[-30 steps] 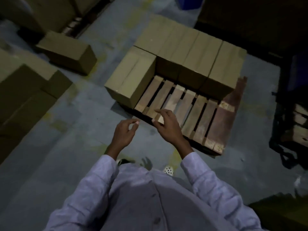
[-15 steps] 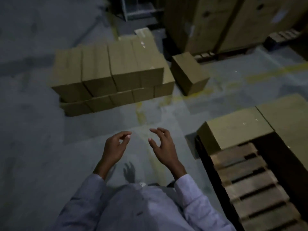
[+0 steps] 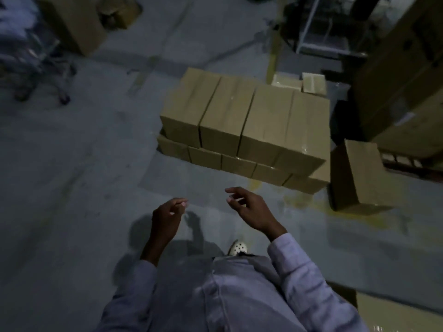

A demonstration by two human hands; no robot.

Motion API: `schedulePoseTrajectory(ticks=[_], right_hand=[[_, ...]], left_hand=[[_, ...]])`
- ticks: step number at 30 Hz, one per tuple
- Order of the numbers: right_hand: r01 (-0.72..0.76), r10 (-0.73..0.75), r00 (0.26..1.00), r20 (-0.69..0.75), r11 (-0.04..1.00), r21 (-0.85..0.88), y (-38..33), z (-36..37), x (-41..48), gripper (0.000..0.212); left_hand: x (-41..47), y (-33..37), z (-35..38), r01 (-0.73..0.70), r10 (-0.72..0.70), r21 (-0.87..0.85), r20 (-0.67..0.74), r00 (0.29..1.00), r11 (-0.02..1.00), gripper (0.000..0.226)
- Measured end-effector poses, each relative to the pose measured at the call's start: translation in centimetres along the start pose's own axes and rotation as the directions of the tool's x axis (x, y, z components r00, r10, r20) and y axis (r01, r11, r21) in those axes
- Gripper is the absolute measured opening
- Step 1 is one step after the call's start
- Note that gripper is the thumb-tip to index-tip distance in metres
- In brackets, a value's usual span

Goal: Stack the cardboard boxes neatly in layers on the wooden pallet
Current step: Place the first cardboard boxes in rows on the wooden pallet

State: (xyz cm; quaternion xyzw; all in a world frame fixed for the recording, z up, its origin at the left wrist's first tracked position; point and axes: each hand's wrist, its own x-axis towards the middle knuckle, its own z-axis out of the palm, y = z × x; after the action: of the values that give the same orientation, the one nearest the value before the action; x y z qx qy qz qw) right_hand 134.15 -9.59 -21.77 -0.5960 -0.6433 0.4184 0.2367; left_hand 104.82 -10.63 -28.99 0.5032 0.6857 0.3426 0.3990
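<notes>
Two hands hang empty in front of the person, fingers loosely curled and gripping nothing: the left hand lies at 9 o'clock of the right hand, the two apart. Ahead at 12 o'clock a stack of cardboard boxes sits on the grey floor, four side by side on a lower layer that juts out beneath them. At the stack's 3 o'clock a single box stands alone, just beside it
</notes>
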Motion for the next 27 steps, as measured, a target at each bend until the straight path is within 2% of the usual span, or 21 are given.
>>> schedulePoseTrajectory(ticks=[3, 7, 11, 14, 18, 22, 24, 27], right_hand=[[0.022, -0.023, 0.999, 0.038, 1.000, 0.010, -0.6, -2.0, 5.9, 0.028], [0.002, -0.006, 0.995, 0.102, 0.999, 0.035, -0.7, -1.8, 13.1, 0.034], [0.048, -0.048, 0.994, 0.099, 0.999, 0.004, -0.3, -1.3, 21.9, 0.040], [0.045, -0.045, 0.999, 0.003, 0.999, -0.015, -1.0, -1.0, 30.3, 0.042], [0.070, -0.069, 0.983, -0.169, 0.998, -0.003, -1.0, 0.0, 43.7, 0.052], [-0.067, 0.084, 0.960, -0.267, 0.995, 0.074, 0.4, 3.2, 57.0, 0.043], [-0.116, 0.135, 0.934, -0.331, 0.990, 0.079, 1.9, 4.9, 62.8, 0.044], [-0.146, 0.154, 0.905, -0.397, 0.988, 0.052, 5.5, 7.5, 71.8, 0.046]], left_hand=[[1.8, 0.2, 0.7, 0.035, -0.041, -0.102, -0.055, 0.998, 0.994, 0.018], [5.1, 1.5, 0.7, 0.174, -0.193, -0.163, -0.110, 0.975, 0.971, 0.026], [13.1, 2.0, 0.2, 0.165, -0.175, -0.079, -0.146, 0.974, 0.983, 0.017], [22.4, 2.7, -1.1, 0.144, -0.146, -0.036, -0.091, 0.985, 0.989, 0.016], [39.3, 4.7, -2.9, 0.078, -0.078, -0.011, -0.020, 0.997, 0.997, 0.020], [57.2, 3.8, -4.1, -0.013, 0.010, 0.101, 0.035, 0.999, 0.995, 0.025], [65.4, 2.5, -3.3, -0.154, 0.141, 0.162, 0.087, 0.986, 0.975, 0.029], [77.4, -1.1, -0.2, -0.370, 0.324, 0.297, 0.192, 0.926, 0.880, 0.041]])
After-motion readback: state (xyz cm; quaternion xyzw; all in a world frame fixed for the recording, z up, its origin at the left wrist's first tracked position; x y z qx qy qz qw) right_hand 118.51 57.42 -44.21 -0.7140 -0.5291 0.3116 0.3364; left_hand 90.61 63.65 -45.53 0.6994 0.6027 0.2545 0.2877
